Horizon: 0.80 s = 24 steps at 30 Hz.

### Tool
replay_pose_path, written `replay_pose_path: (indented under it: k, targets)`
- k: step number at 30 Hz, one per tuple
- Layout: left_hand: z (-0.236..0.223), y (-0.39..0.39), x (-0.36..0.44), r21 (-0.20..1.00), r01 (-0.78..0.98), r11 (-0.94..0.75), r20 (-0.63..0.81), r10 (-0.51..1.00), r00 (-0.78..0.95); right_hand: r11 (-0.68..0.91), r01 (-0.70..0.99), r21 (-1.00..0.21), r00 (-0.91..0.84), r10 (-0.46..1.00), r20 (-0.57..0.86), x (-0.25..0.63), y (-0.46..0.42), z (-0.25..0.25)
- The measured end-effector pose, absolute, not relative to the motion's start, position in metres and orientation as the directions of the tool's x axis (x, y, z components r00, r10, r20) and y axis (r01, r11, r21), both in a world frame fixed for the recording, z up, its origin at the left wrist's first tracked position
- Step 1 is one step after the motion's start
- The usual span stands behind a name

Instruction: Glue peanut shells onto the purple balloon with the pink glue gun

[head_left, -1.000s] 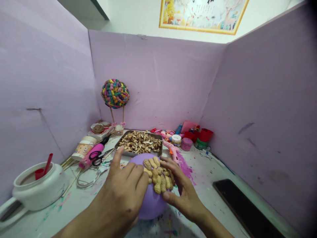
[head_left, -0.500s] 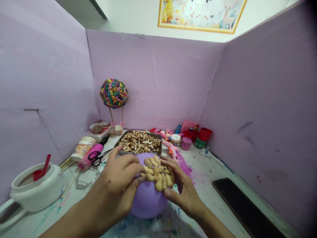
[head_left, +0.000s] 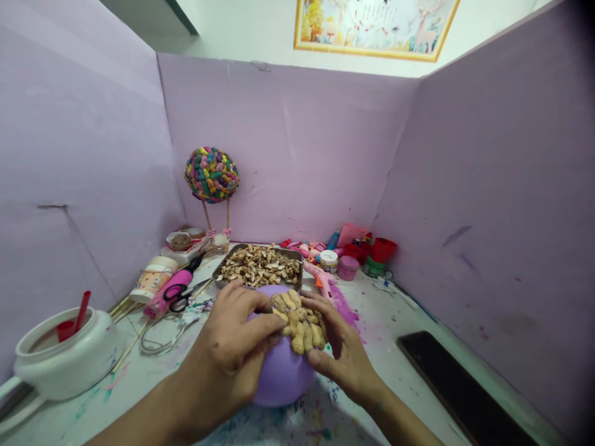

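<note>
A purple balloon [head_left: 284, 379] rests on the table in front of me, with a patch of peanut shells [head_left: 304, 328] covering its upper side. My left hand [head_left: 239, 341] is curled over the balloon's left side, thumb and fingers closed at a peanut shell on the patch's left edge; the fingertips partly hide it. From the right, my right hand [head_left: 341, 347] grips the balloon, its fingers along the patch's far right edge and its thumb below. Behind the balloon lies a metal tray [head_left: 217, 272] heaped with loose shells [head_left: 263, 263].
A pink glue gun [head_left: 320, 275] lies right of the tray. Black scissors [head_left: 181, 300] and a pink cylinder [head_left: 160, 303] are at left, near paper cups [head_left: 153, 279] and a white pot [head_left: 69, 359]. A phone [head_left: 460, 384] lies right. A colourful ball on sticks [head_left: 212, 175] stands behind.
My left hand has shifted right and its thumb now presses closer over the patch's left edge, covering more of it. My right hand holds nearly the same place.
</note>
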<state>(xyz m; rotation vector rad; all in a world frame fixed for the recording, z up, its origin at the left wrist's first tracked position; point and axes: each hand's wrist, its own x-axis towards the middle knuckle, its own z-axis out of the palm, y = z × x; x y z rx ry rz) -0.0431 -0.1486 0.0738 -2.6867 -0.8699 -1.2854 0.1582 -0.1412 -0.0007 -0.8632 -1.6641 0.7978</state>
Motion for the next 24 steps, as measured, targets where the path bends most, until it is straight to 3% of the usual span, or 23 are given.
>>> replay_pose_path:
  k: [24]
  targets:
    - [0.0731,-0.1425,-0.0463,0.105,0.475,-0.874,0.667,0.416,0.618,0.521,0.125,-0.844,-0.221,0.844,0.488,0.1581,-0.1446,0.0016]
